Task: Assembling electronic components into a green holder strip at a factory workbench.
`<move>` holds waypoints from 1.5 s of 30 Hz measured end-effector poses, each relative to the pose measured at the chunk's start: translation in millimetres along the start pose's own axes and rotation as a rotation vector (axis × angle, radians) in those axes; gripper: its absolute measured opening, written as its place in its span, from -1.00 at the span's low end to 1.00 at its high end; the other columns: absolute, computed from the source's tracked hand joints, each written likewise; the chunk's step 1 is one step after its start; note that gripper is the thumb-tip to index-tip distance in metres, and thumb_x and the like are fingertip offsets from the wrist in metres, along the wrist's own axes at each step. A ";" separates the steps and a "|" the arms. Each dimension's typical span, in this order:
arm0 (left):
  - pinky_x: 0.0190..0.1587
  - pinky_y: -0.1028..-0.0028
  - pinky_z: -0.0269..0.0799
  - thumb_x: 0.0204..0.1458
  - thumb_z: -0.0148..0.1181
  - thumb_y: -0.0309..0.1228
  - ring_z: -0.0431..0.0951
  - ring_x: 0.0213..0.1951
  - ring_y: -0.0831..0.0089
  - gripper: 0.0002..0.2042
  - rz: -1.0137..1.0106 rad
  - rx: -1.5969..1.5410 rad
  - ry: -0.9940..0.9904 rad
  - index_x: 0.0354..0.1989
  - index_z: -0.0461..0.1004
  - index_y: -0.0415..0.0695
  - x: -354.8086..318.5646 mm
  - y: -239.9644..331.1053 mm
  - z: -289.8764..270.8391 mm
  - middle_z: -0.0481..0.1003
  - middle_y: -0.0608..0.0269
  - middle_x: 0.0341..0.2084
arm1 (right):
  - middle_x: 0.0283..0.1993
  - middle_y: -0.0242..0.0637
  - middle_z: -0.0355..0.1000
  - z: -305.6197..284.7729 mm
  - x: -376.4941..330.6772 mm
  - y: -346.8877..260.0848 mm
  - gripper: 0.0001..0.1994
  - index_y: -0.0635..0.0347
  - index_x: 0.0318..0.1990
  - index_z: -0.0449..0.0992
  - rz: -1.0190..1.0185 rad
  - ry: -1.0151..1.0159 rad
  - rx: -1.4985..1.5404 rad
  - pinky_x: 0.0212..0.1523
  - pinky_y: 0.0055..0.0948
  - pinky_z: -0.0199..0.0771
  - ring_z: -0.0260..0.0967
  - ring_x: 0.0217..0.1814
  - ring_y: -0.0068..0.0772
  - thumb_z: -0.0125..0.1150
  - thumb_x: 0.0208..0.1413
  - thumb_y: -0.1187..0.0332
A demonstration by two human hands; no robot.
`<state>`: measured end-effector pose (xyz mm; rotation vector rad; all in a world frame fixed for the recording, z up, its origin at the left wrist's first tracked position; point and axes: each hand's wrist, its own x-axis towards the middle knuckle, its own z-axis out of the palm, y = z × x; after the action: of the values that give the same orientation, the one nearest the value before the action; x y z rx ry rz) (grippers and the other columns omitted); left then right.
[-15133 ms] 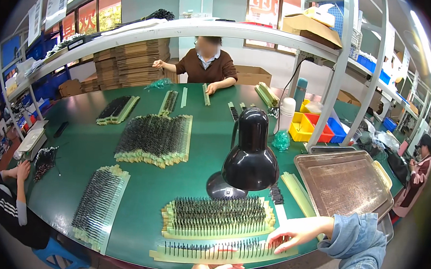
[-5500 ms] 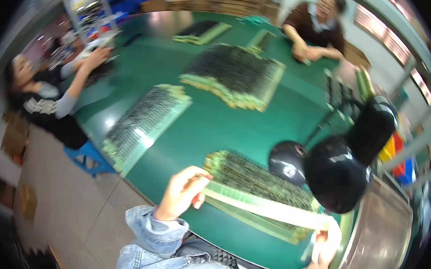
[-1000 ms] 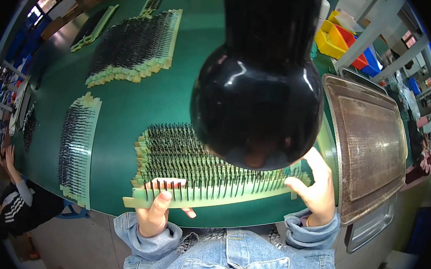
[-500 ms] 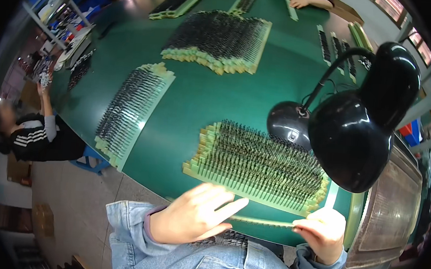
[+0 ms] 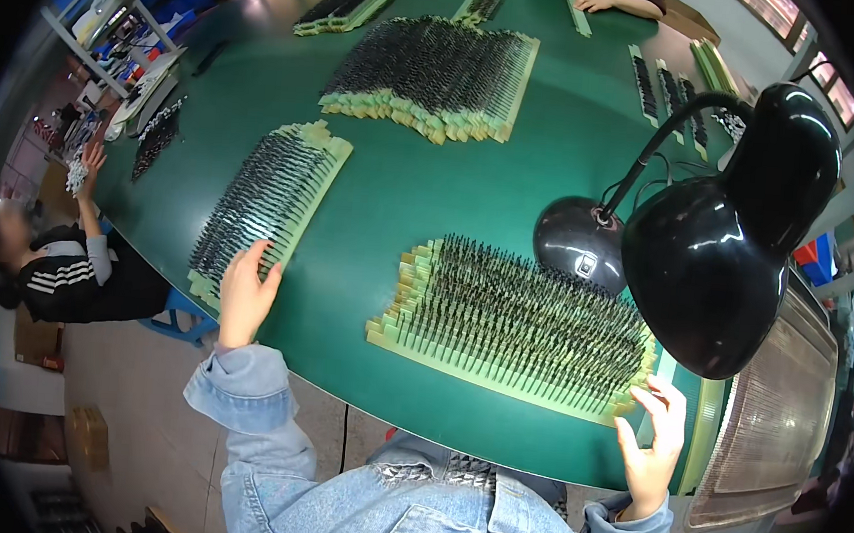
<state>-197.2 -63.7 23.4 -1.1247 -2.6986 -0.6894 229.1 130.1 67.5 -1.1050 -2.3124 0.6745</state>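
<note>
My left hand (image 5: 249, 296) reaches over the near end of the left stack of strips (image 5: 272, 181), thumb and fingers apart, fingertips at the stack's right edge. These pale green strips carry rows of black, pin-like parts. Whether a fingertip presses on a strip is hard to see. My right hand (image 5: 654, 443) is open with nothing in it, fingers spread beside the right end of the front stack of strips (image 5: 516, 332). That stack lies slanted near the table edge, its dark pins standing up.
A black desk lamp (image 5: 704, 266) leans over the right side of the green table (image 5: 402, 205). A larger stack of strips (image 5: 431, 74) lies farther back. Brown mesh trays (image 5: 773, 410) stand at right. One person (image 5: 81, 262) sits at left; another person's hand (image 5: 592, 3) is at the far edge.
My left hand has moved left and away from me, to the left stack. My right hand has opened and risen slightly. The thin strip between my hands no longer shows there.
</note>
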 end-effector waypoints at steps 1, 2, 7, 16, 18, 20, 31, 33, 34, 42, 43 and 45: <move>-0.38 0.28 0.32 -0.18 0.12 -0.46 0.42 -0.42 0.10 -0.73 0.034 0.057 0.018 -0.23 0.37 -0.20 2.3 -3.1 1.9 0.40 0.02 -0.50 | -0.21 -0.20 0.22 3.0 -2.3 3.1 -0.62 0.19 -0.26 0.44 -0.004 0.010 0.012 -0.10 -0.34 0.21 0.18 -0.14 -0.24 0.26 -0.39 0.50; -0.37 0.27 0.32 -0.20 0.14 -0.47 0.41 -0.41 0.09 -0.70 0.034 0.070 0.019 -0.21 0.37 -0.18 4.4 -8.2 3.5 0.37 0.03 -0.47 | -0.21 -0.20 0.22 4.4 -4.8 4.9 -0.62 0.19 -0.26 0.44 0.004 0.013 0.007 -0.10 -0.34 0.21 0.18 -0.14 -0.24 0.26 -0.39 0.50; -0.22 0.28 0.23 -0.25 0.18 -0.47 0.34 -0.26 0.14 -0.61 0.105 0.332 0.126 -0.14 0.34 -0.22 -0.3 7.4 -5.4 0.35 0.04 -0.38 | -0.28 -0.21 0.19 12.7 -12.0 15.9 -0.63 0.18 -0.32 0.39 0.028 -0.022 -0.066 -0.13 -0.33 0.20 0.15 -0.20 -0.23 0.32 -0.42 0.46; 0.00 0.33 0.17 -0.27 0.16 -0.50 0.26 -0.04 0.15 -0.52 0.383 -0.061 -0.274 -0.05 0.28 -0.21 -65.7 134.6 -1.5 0.28 0.04 -0.13 | -0.25 -0.19 0.21 18.6 -16.0 23.0 -0.59 0.25 -0.25 0.31 0.047 0.007 -0.137 -0.12 -0.39 0.22 0.19 -0.19 -0.22 0.29 -0.37 0.52; -0.07 0.33 0.24 -0.24 0.12 -0.58 0.31 -0.11 0.12 -0.53 0.346 -0.119 -0.294 -0.04 0.26 -0.22 -68.9 136.8 8.1 0.29 0.04 -0.16 | -0.25 -0.19 0.21 18.9 -13.9 20.8 -0.60 0.26 -0.24 0.31 0.051 0.019 -0.153 -0.13 -0.40 0.23 0.20 -0.19 -0.23 0.27 -0.35 0.53; -0.09 0.33 0.26 -0.24 0.11 -0.61 0.33 -0.14 0.11 -0.53 0.336 -0.130 -0.282 -0.04 0.26 -0.22 -71.1 137.1 10.8 0.30 0.04 -0.17 | -0.27 -0.20 0.22 18.1 -13.0 19.7 -0.59 0.27 -0.22 0.31 0.010 0.077 -0.194 -0.14 -0.41 0.24 0.21 -0.22 -0.26 0.26 -0.34 0.56; -0.23 0.34 0.32 -0.20 0.10 -0.64 0.38 -0.28 0.13 -0.57 0.257 -0.155 -0.110 -0.05 0.28 -0.20 -90.6 130.2 17.9 0.31 0.07 -0.29 | -0.37 -0.18 0.24 13.3 -19.1 28.2 -0.68 0.28 -0.34 0.33 0.062 0.003 -0.103 -0.23 -0.38 0.24 0.20 -0.30 -0.22 0.25 -0.36 0.57; -0.25 0.34 0.32 -0.24 0.10 -0.66 0.38 -0.30 0.14 -0.62 0.268 -0.200 -0.081 -0.14 0.33 -0.21 -92.0 125.4 20.6 0.31 0.07 -0.34 | -0.37 -0.17 0.25 10.5 -19.4 29.1 -0.69 0.27 -0.36 0.33 0.010 -0.017 -0.182 -0.24 -0.38 0.24 0.21 -0.31 -0.20 0.25 -0.36 0.58; -0.27 0.35 0.32 -0.27 0.09 -0.68 0.38 -0.32 0.15 -0.65 0.316 -0.185 -0.090 -0.21 0.34 -0.23 -92.0 122.1 19.8 0.32 0.08 -0.36 | -0.36 -0.16 0.25 10.2 -19.2 29.0 -0.70 0.27 -0.36 0.34 0.004 -0.018 -0.129 -0.24 -0.37 0.25 0.22 -0.30 -0.19 0.24 -0.36 0.57; -0.27 0.34 0.28 -0.41 0.10 -0.68 0.34 -0.31 0.18 -0.74 0.382 -0.248 -0.235 -0.42 0.42 -0.25 -84.3 110.4 7.3 0.33 0.14 -0.43 | -0.39 -0.25 0.28 7.4 -19.6 31.6 -0.78 0.18 -0.40 0.46 0.011 -0.096 -0.075 -0.25 -0.38 0.29 0.24 -0.28 -0.24 0.22 -0.33 0.48; -0.28 0.36 0.28 -0.40 0.10 -0.68 0.35 -0.31 0.19 -0.75 0.377 -0.300 -0.282 -0.42 0.42 -0.25 -79.3 109.6 1.4 0.34 0.14 -0.43 | -0.40 -0.25 0.29 4.9 -17.7 32.7 -0.78 0.17 -0.39 0.46 0.009 -0.089 -0.006 -0.26 -0.37 0.29 0.24 -0.28 -0.23 0.23 -0.34 0.47; -0.36 0.42 0.35 -0.22 0.05 -0.67 0.43 -0.41 0.30 -0.84 0.276 -0.598 -0.462 -0.39 0.37 -0.27 -71.0 106.0 -8.8 0.41 0.10 -0.43 | -0.42 -0.28 0.33 -1.0 -12.7 36.0 -0.81 0.22 -0.39 0.45 -0.016 -0.057 0.032 -0.29 -0.46 0.32 0.30 -0.31 -0.34 0.21 -0.28 0.51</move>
<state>-72.8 -47.8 48.4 -1.9622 -2.6509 -1.3866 257.0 139.9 43.5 -1.0645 -2.3478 0.7434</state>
